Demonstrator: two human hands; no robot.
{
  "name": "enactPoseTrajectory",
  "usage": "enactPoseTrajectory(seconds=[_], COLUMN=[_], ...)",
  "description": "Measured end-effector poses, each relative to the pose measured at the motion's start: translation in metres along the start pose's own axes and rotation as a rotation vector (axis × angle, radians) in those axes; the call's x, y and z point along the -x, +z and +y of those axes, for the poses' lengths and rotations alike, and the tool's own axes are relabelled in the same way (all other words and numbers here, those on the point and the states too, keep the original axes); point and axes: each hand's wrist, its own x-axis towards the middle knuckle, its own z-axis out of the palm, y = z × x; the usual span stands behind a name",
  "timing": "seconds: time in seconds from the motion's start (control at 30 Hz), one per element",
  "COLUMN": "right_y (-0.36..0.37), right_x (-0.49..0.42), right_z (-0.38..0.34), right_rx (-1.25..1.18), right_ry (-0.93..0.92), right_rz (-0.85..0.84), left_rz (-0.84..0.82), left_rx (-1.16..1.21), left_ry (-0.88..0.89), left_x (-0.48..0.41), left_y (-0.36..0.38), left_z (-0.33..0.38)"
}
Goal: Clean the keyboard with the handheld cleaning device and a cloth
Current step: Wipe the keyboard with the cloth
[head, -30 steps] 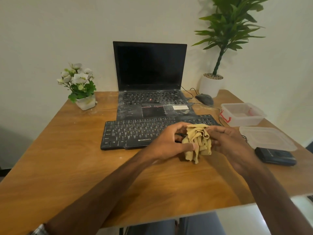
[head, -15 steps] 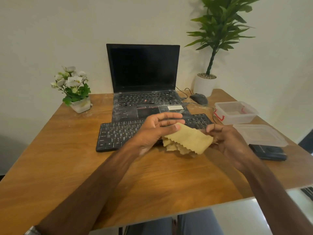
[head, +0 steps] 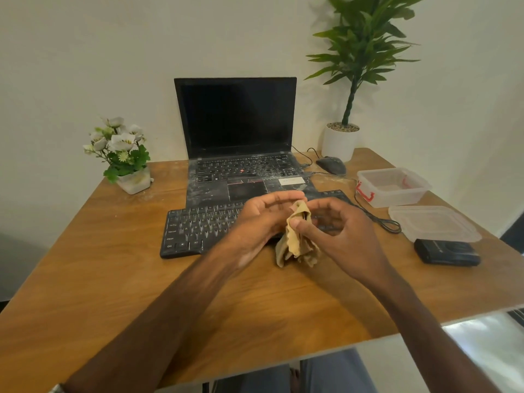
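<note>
Both forearms reach fwd over the wooden counter, hands meeting just above the near-right part of the flat black external keyboard. A crumpled tan cloth w/ zigzag edge hangs btwn them, lower end near the keyboard's front edge. Right hand: palm turned left, thumb pressed on the cloth, fingers curled behind, pinching it. Left hand: palm facing right, fingers loosely curved, tips by the cloth's top; can't tell if they grip. Black boxy handheld device lies far right, untouched.
</note>
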Motion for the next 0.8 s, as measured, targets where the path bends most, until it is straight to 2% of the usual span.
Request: enactPoseTrajectory(seconds=[0.1, 0.4, 0.53, 0.67, 0.8], right_y=[0.002, -0.003, -0.011, -0.021, -0.03], right_x=[-0.001, -0.004, -0.006, -0.014, -0.023], right_z=[0.001, 0.001, -0.003, -0.001, 0.008], right_rx=[0.007, -0.248, -0.311, -0.331, -0.518], right_ry=[-0.014, 0.033, 0.074, 0.183, 0.38], right_rz=[-0.022, -0.022, -0.044, -0.068, -0.143], left_rz=[0.04, 0.147, 0.234, 0.288, 0.201], left_rx=[-0.142, -0.239, -0.467, -0.716, -0.74], left_ry=[0.066, 0.07, 0.11, 0.245, 0.245], left_x=[0.001, 0.002, -0.001, -0.002, -0.004], left_y=[0.003, 0.006, 0.004, 0.001, -0.009], left_z=[-0.005, -0.007, -0.01, -0.003, 0.008])
